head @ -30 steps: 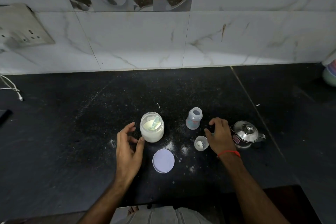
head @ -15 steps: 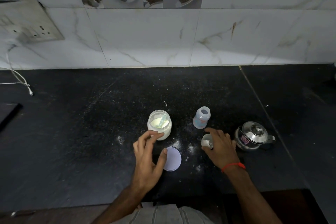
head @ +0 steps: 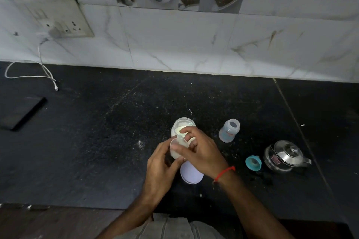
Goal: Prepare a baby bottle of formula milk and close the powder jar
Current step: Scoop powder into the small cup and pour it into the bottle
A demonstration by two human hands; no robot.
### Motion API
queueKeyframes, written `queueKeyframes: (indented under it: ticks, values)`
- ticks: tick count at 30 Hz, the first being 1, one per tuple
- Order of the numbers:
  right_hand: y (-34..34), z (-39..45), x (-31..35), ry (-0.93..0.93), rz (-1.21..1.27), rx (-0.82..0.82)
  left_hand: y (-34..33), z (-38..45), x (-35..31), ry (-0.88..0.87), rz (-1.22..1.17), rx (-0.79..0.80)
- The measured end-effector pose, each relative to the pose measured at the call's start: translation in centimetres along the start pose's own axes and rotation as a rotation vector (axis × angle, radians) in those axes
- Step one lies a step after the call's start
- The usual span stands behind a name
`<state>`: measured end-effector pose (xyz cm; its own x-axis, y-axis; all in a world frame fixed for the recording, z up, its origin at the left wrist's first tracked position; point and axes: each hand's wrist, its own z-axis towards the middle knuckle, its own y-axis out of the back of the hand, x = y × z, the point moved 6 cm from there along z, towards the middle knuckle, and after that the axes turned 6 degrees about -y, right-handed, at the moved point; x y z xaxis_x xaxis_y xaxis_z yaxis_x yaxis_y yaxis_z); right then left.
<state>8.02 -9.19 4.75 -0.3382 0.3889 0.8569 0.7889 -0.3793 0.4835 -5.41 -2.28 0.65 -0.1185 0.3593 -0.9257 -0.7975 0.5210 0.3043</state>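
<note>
On the black speckled stone counter [head: 97, 141], near its front edge, stands an open clear glass powder jar [head: 181, 126] holding pale cream formula powder; a pale scoop appears to lie inside, though fingers hide most of it. Just in front of the jar, held above the counter, is a small clear plastic cap [head: 178, 149] with a whitish residue in it. Below it, flat on the counter, lies the round white jar lid [head: 191, 175] — off the jar, partly covered by the wrist. To the right of the jar, apart from it, stands an uncapped translucent baby bottle [head: 229, 131] with blue markings; whether it holds anything cannot be told. Farther right lie a teal teat ring [head: 253, 162] and, just beside it, a lidded stainless-steel kettle [head: 285, 156]. Spilt white powder [head: 140, 144] dots the stone left of the hands.

The left hand [head: 160, 169] curls round the small cap from the left, thumb and fingertips on its rim. The right hand [head: 202, 153] — a red thread [head: 225, 171] at its wrist — grips the same cap from the right, its fingers reaching over the jar's mouth. At far left lie a dark phone [head: 21, 113] and a white charging cable [head: 29, 73].
</note>
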Motion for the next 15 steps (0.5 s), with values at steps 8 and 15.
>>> queueKeyframes:
  ticks: [8,15]
  values:
    - [1.4,7.9,1.2,-0.016,-1.039,0.072,2.8,-0.2,2.7,0.112,-0.010,-0.065]
    - [-0.6,10.0,1.8,-0.053,-1.326,0.202,3.3,-0.1,2.6,0.119,-0.046,-0.075]
